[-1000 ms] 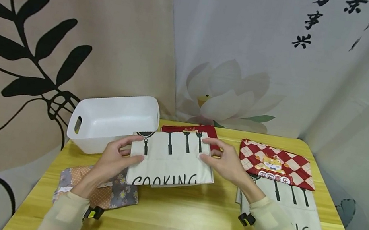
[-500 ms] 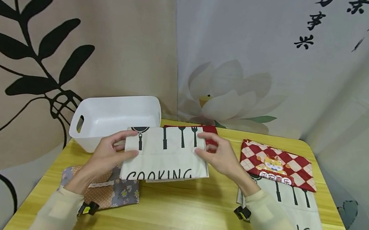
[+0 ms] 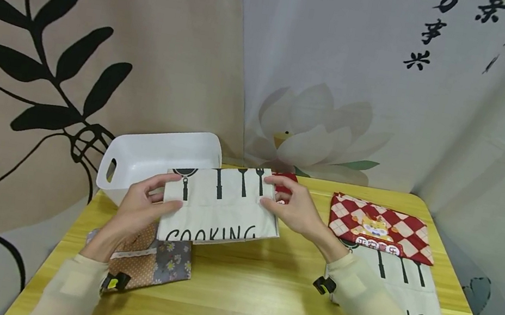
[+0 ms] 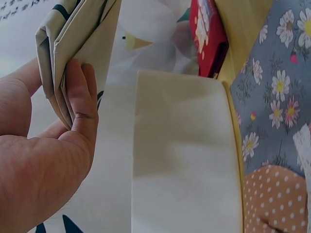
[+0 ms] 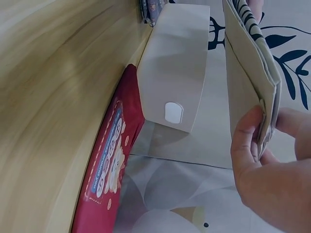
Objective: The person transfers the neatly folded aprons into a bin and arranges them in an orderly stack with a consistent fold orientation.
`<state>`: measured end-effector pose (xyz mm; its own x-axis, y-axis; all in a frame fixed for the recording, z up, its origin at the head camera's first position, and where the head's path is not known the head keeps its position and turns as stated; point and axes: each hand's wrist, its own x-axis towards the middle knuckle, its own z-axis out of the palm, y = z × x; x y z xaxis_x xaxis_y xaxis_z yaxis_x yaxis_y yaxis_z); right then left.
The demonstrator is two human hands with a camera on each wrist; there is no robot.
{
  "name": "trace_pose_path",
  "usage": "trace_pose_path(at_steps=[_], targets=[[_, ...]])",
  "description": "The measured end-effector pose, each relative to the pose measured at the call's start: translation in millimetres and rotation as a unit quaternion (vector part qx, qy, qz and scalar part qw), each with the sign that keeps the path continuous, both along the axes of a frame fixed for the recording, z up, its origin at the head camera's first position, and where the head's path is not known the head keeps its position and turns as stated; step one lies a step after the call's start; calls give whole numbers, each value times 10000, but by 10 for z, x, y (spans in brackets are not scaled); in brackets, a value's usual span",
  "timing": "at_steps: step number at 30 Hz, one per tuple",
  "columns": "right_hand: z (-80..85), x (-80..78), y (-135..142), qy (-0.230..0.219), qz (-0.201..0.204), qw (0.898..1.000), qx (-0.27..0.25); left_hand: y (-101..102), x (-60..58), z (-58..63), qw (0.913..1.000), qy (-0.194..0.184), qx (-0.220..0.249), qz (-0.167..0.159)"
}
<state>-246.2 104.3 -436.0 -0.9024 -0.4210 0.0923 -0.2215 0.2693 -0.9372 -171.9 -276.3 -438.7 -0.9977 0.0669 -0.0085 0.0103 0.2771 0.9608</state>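
A folded white cloth (image 3: 219, 210), printed with black kitchen utensils and the word COOKING, is held up over the table between both hands. My left hand (image 3: 142, 209) pinches its left edge, thumb in front and fingers behind. On the opposite edge, my right hand (image 3: 296, 208) pinches it the same way. Several folded layers of the cloth (image 4: 73, 43) show in the left wrist view. Just behind it stands a white plastic bin (image 3: 158, 156) with a handle hole, its lower right part hidden by the cloth. A folded grey and orange floral cloth (image 3: 171, 263) lies beneath the left forearm.
A red folded cloth (image 5: 109, 160) lies at the table's back edge, mostly hidden in the head view. On the right, a red checkered cloth (image 3: 380, 227) overlaps another white utensil-print cloth (image 3: 400, 291). A printed curtain (image 3: 335, 71) hangs behind the wooden table (image 3: 248, 311).
Both hands have carried the white cloth to the left and slightly upward in the head view, closer to the bin. Their grip on its two edges stays the same.
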Motion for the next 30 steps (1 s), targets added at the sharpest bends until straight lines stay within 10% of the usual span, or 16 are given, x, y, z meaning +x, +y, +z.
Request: trace_pose_path(at_steps=[30], targets=[[149, -157, -383, 241, -19, 9997, 39, -311, -13, 200, 9991, 91, -228, 333]])
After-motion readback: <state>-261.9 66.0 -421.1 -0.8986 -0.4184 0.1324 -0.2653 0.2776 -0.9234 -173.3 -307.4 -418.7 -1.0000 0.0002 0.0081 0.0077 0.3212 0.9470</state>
